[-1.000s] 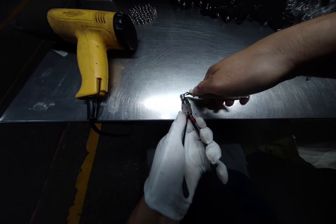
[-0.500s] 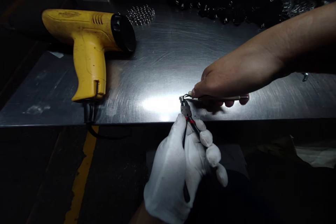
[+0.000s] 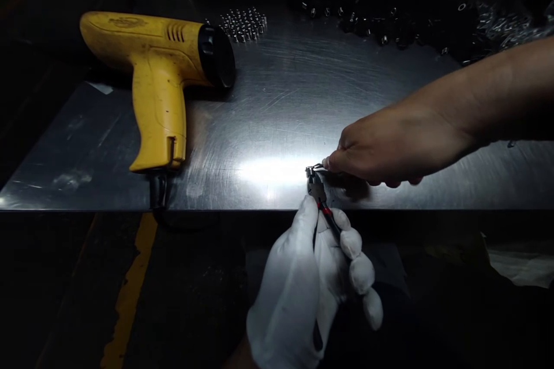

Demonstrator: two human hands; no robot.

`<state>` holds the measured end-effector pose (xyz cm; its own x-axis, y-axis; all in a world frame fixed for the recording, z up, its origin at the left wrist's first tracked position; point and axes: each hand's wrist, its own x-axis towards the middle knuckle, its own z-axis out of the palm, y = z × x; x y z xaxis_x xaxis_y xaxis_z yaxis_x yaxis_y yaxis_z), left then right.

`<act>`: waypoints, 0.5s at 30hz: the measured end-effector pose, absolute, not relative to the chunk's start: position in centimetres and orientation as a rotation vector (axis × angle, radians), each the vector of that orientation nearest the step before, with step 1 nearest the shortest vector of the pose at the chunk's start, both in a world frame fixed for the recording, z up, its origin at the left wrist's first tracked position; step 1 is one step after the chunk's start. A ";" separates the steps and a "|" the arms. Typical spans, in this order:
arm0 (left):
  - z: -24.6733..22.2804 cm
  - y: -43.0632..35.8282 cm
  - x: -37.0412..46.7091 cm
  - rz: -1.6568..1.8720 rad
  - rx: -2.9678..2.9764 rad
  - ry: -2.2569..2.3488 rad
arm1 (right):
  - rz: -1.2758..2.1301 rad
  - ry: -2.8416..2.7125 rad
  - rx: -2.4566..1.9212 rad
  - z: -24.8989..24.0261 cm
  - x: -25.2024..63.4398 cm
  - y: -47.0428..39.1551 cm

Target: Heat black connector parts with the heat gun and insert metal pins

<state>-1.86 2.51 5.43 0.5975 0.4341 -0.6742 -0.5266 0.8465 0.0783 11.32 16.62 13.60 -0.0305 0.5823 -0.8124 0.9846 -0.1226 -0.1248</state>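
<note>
My left hand (image 3: 285, 288), in a white glove, is closed around small pliers (image 3: 318, 191) with black-and-red handles. Their jaws point away from me over the bench edge and hold a tiny shiny metal piece (image 3: 309, 171). From the right comes my bare right hand (image 3: 385, 144), its fingers pinched on a slim tool with a bent metal tip (image 3: 318, 166). That tip meets the small piece at the jaws, but I cannot make out exactly how they touch. The rest of the slim tool is hidden beneath the hand.
A yellow heat gun (image 3: 158, 86) lies on the metal bench (image 3: 268, 109) at left, its cord hanging over the front edge. Behind its nozzle stands a cluster of small metal parts (image 3: 244, 26). More shiny pieces (image 3: 515, 29) lie at the back right.
The view has shifted, so everything sits further right. My right hand has turned slightly, and the pale handle that showed beneath it is now hidden. The pliers keep their hold.
</note>
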 end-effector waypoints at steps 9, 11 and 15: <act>5.3 3.2 -2.3 0.521 -0.189 0.624 | -0.978 1.425 1.480 13.6 10.3 16.3; 5.0 3.1 -2.4 0.518 -0.201 0.581 | -0.990 1.459 1.459 13.4 10.5 16.4; 4.9 3.0 -2.4 0.525 -0.190 0.587 | -0.908 1.543 1.379 13.0 10.5 16.2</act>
<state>-2.40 2.95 4.87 0.7069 0.4163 -0.5718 -0.5220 0.8526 -0.0247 10.49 16.21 13.03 -0.0266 0.3713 -0.9281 0.9916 0.1271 0.0224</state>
